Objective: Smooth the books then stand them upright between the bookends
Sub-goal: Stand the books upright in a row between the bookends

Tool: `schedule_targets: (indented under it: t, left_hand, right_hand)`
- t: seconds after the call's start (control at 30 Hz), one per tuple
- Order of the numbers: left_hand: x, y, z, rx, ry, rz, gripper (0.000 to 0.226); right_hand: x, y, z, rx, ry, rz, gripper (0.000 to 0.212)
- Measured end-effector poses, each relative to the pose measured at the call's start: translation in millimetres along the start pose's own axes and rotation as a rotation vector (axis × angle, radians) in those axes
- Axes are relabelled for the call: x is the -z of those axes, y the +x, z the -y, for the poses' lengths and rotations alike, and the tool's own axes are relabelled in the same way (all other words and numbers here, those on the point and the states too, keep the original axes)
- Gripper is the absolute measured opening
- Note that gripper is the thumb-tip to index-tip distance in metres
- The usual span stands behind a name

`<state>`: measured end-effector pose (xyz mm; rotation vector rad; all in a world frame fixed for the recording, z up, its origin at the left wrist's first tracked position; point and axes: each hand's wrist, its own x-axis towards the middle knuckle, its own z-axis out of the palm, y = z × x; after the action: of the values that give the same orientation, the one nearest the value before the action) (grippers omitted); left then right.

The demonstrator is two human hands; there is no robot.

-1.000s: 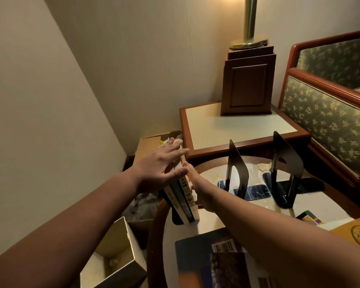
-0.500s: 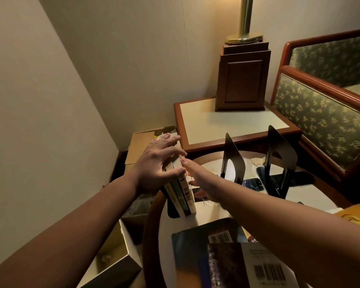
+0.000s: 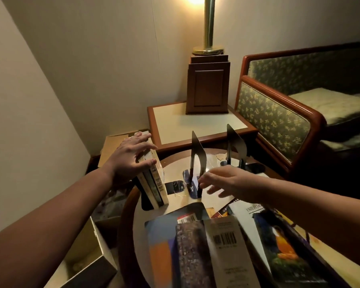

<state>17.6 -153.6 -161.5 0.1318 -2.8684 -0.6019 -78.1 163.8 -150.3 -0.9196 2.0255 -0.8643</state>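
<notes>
A few paperback books (image 3: 154,183) stand upright at the left edge of the round table (image 3: 175,169), leaning against a black bookend (image 3: 144,201) behind them. My left hand (image 3: 131,156) rests flat on their tops, fingers spread over them. My right hand (image 3: 222,181) hovers open just right of a second black bookend (image 3: 197,163), fingertips close to its base. A third bookend (image 3: 236,146) stands farther right. Several books (image 3: 227,246) lie flat at the table's near side.
A side table (image 3: 195,125) with a wooden lamp base (image 3: 208,86) stands beyond the round table. Upholstered seating (image 3: 279,121) is on the right. Cardboard boxes (image 3: 85,260) sit on the floor to the left, by the wall.
My right hand has left the standing books and moved right, to the middle bookend. My left hand stays on the book tops.
</notes>
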Motion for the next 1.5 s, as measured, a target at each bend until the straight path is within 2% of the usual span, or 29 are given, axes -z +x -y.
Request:
schedule_targets:
  t: [0.1, 0.13, 0.23, 0.33, 0.43, 0.53, 0.63, 0.77, 0.9, 1.03, 1.2, 1.5]
  left_hand:
    - [0, -2, 0, 0.000, 0.013, -0.003, 0.047]
    - [-1, -2, 0, 0.001, 0.022, -0.004, 0.043]
    - [-1, -3, 0, 0.008, 0.045, 0.003, 0.040]
    - [-2, -4, -3, 0.011, 0.053, -0.002, 0.039]
    - [-2, -3, -4, 0.012, 0.058, 0.001, 0.040]
    - [-2, -2, -4, 0.022, 0.077, 0.008, 0.054]
    - [-2, -2, -3, 0.030, 0.083, 0.010, 0.063]
    - [-2, -2, -4, 0.033, 0.087, 0.015, 0.068]
    - [-4, -1, -2, 0.028, 0.086, 0.002, 0.062]
    - [-5, 2, 0, 0.024, 0.084, 0.007, 0.060]
    - [-5, 2, -3, 0.030, 0.089, 0.005, 0.061]
    - [-4, 3, -8, 0.036, 0.092, -0.008, 0.068]
  right_hand:
    - [14, -44, -17, 0.000, -0.271, -0.112, 0.032]
    - [18, -57, -22, -0.018, -0.358, -0.148, 0.028]
    - [29, -86, -42, -0.128, -0.625, -0.236, 0.042]
    - [34, -103, -69, -0.273, -0.811, -0.225, 0.074]
    - [32, -109, -85, -0.323, -0.747, -0.220, 0.100]
    - [28, -108, -88, -0.340, -0.658, -0.207, 0.110]
    - [27, -104, -86, -0.332, -0.629, -0.191, 0.107]
    - [31, -105, -78, -0.300, -0.584, -0.234, 0.092]
    - [34, -110, -70, -0.225, -0.511, -0.290, 0.087]
    - [41, -110, -67, -0.128, -0.452, -0.370, 0.073]
    - [54, -109, -57, 0.065, -0.538, -0.627, 0.045]
    - [68, -106, 16, 0.456, -0.487, -0.944, 0.041]
